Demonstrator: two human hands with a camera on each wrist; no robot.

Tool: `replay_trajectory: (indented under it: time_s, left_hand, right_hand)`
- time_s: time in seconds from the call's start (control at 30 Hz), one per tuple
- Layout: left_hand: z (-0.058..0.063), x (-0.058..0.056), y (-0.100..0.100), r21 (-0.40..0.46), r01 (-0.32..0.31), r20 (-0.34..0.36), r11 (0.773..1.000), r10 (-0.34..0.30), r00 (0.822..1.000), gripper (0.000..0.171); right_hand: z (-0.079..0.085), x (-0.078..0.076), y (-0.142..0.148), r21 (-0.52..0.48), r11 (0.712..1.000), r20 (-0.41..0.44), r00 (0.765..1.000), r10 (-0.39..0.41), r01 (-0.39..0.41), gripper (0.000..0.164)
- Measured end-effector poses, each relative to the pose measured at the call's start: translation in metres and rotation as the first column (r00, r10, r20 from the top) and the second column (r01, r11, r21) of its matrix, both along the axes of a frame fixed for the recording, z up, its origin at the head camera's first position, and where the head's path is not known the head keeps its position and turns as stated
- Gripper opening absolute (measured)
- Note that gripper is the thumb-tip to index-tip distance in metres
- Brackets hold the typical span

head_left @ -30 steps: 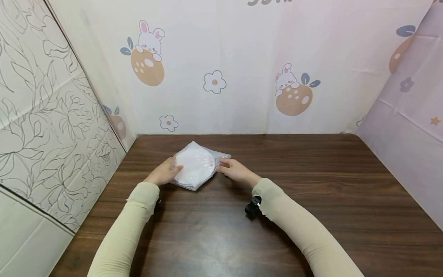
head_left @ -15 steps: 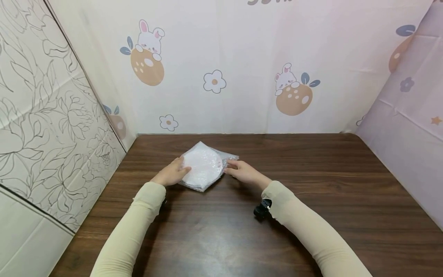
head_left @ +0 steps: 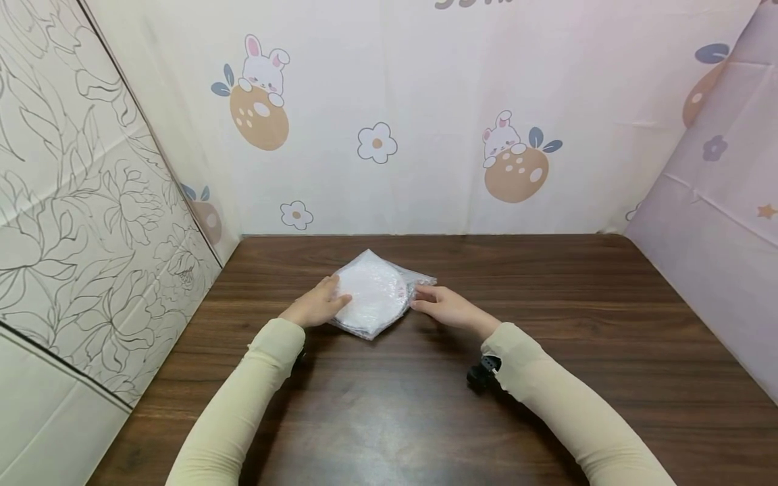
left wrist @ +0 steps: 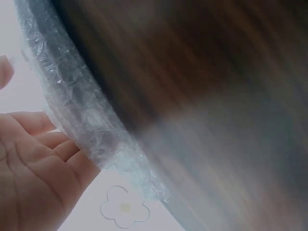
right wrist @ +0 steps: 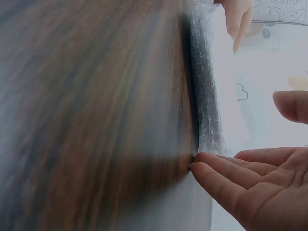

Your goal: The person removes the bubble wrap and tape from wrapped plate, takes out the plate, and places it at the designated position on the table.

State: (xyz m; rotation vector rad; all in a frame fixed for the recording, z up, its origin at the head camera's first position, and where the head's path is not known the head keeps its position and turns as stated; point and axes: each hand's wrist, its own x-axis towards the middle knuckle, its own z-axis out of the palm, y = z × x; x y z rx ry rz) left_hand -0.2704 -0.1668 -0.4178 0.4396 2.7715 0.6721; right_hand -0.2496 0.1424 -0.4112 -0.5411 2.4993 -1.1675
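While hands (head_left: 316, 304) (head_left: 452, 309) touch it, bubble wrap (left wrist: 86, 103) encloses round white item (head_left: 367, 295).

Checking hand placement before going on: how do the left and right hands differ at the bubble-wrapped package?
The left hand is at the left side of the package; the right hand is at its right. The left hand's thumb lies over the top face; the right hand's thumb is off that face. Both come out of pale sleeves.
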Motion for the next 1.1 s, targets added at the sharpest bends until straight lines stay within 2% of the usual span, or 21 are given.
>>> replay_trajectory:
  time_s: [0.4,0.6,0.93,1.1]
  left_hand:
    - [0.003,0.005,0.02,-0.01,0.016,0.013,1.0,-0.016,1.0,0.077]
    - [0.003,0.005,0.028,-0.005,0.027,0.016,1.0,-0.027,1.0,0.077]
    - [0.002,0.006,0.043,-0.016,0.05,0.02,0.999,-0.049,0.999,0.077]
    - [0.002,0.007,0.049,-0.031,0.064,0.004,0.997,-0.064,0.998,0.077]
  right_hand:
    - [-0.002,0.007,0.021,0.05,0.999,-0.029,1.0,0.012,-0.011,0.06]
    - [-0.002,0.011,0.032,0.07,0.997,-0.069,0.997,0.03,-0.025,0.059]
    - [-0.002,0.02,0.051,0.061,0.998,-0.06,0.998,0.032,-0.028,0.061]
    - [-0.001,0.022,0.06,0.087,0.996,-0.075,0.996,0.038,-0.032,0.062]
